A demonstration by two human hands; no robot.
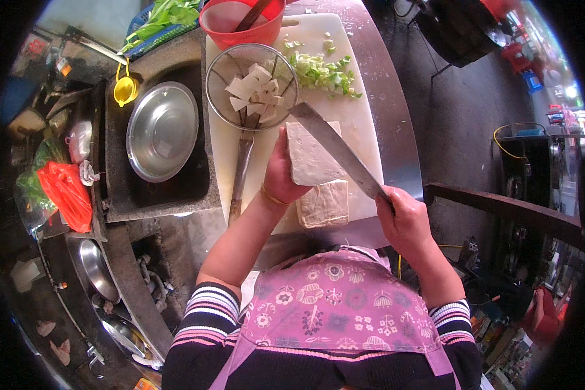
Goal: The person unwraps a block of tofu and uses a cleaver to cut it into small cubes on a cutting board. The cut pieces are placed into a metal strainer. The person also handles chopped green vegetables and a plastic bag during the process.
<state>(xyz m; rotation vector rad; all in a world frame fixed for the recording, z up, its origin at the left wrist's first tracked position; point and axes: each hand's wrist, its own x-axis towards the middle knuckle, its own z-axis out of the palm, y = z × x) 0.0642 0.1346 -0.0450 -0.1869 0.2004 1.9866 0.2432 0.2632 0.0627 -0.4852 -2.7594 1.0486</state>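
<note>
A pale block of tofu [312, 156] rests in my left hand [278, 170], raised over the cutting board [365, 165]. My right hand [404, 219] grips the handle of a kitchen knife [336, 146], whose broad blade slants across the tofu's right side. Whether the edge has entered the block I cannot tell. A second tofu block [323, 204], with a creased, yellowish skin, lies on the board just below. Beyond my left hand sits a wire-mesh strainer [292, 73] holding several white tofu pieces [256, 90]; its handle [242, 165] points towards me.
Chopped greens [326, 73] lie at the board's far right. A red plastic bowl [219, 34] stands at the far end. To the left, a metal basin [162, 131] sits in a stone sink [114, 185], beside a yellow ladle [126, 91]. A blue basket [144, 44] holds leafy greens.
</note>
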